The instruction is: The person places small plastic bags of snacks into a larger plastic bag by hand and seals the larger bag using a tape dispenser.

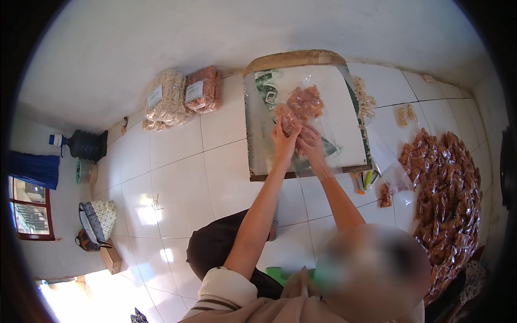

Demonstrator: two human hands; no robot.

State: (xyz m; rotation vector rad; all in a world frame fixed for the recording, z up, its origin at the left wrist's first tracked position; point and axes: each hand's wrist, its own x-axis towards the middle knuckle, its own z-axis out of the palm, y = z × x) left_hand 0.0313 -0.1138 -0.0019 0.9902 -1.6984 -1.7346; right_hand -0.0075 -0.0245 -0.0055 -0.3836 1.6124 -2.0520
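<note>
On the low white-and-green board table [339, 81] lies a clear plastic bag [305, 102] holding reddish-brown snack pieces. A paler bunch of the same snack [284, 113] sits at my fingertips, and I cannot tell whether it is in the same bag. My left hand [285, 138] is closed on the near end of the clear plastic, thumb toward the right. Close beside it, my right hand [310, 141] also grips the plastic, its fingers partly hidden by film. Loose clear film hangs over my right wrist.
To the right on the tiles spreads a large heap of small packets of brown snack [447, 188]. Nearer lie a green-handled tool [369, 179], an orange one [360, 183] and clear bags [398, 180]. Large filled bags [168, 97] stand by the wall, left of the table.
</note>
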